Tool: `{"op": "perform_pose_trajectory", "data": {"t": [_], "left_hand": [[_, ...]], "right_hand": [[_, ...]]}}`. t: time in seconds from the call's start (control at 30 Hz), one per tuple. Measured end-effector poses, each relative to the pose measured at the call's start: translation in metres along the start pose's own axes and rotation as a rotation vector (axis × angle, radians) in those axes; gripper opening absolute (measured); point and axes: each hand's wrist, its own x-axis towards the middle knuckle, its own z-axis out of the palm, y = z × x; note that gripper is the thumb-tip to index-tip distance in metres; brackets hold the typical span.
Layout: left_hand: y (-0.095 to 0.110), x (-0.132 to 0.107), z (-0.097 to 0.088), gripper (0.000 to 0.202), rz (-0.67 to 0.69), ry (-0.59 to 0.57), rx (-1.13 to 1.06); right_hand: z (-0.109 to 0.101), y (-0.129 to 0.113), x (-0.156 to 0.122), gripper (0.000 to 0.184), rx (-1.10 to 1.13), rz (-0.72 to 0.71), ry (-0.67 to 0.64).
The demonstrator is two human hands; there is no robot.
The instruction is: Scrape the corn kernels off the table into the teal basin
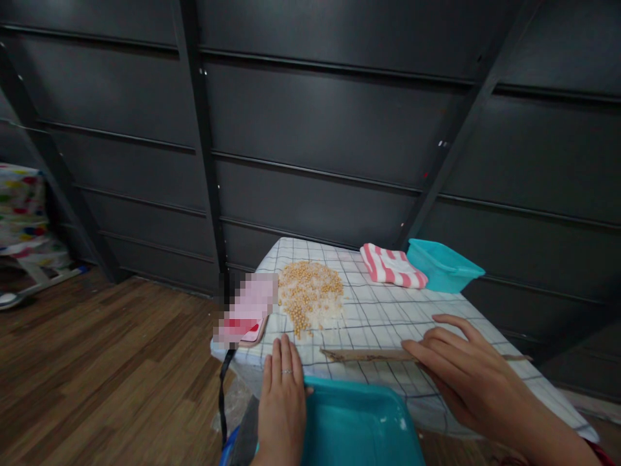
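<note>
A loose heap of round, yellow soybean-like beans point(298, 298) mixed with white grains point(330, 310) lies on the checked tablecloth point(373, 317). My left hand point(283, 404), a ring on one finger, has its fingers stretched out flat at the table's front edge. Its thumb side touches the rim of a teal basin point(359, 414) below the edge. A long, thin brown cardboard strip point(363, 355) runs along the front of the table. My right hand point(456, 372) is over its right part, fingers curled and closed on it; the fingertips' undersides are hidden.
A pixelated pink phone-like object point(250, 304) lies at the left table edge, a black strap point(222, 388) hanging below. Farther back are a red-and-white striped cloth point(392, 266) and a second teal basin point(444, 265). A dark panelled wall point(315, 123) stands behind the table.
</note>
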Motion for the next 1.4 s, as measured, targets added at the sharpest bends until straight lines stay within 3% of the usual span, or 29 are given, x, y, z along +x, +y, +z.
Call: {"op": "perform_pose_trajectory", "data": {"t": [0.23, 0.5, 0.9, 1.13, 1.4], "left_hand": [[-0.001, -0.001, 0.0, 0.05, -0.023, 0.004, -0.094], [-0.002, 0.001, -0.003, 0.05, 0.008, 0.019, -0.05], [0.0, -0.002, 0.007, 0.052, -0.033, 0.025, -0.131], [-0.003, 0.0, -0.002, 0.051, -0.036, -0.033, -0.169], [-0.003, -0.001, -0.003, 0.055, -0.041, -0.019, -0.202]], "right_hand": [[-0.006, -0.003, 0.002, 0.042, 0.063, -0.006, -0.022], [-0.005, -0.003, -0.001, 0.04, 0.079, -0.016, -0.022], [-0.009, -0.003, -0.003, 0.038, 0.114, -0.001, -0.009], [-0.011, -0.005, -0.003, 0.032, 0.13, -0.022, -0.008], [-0.006, -0.009, -0.02, 0.037, 0.159, 0.026, -0.026]]}}
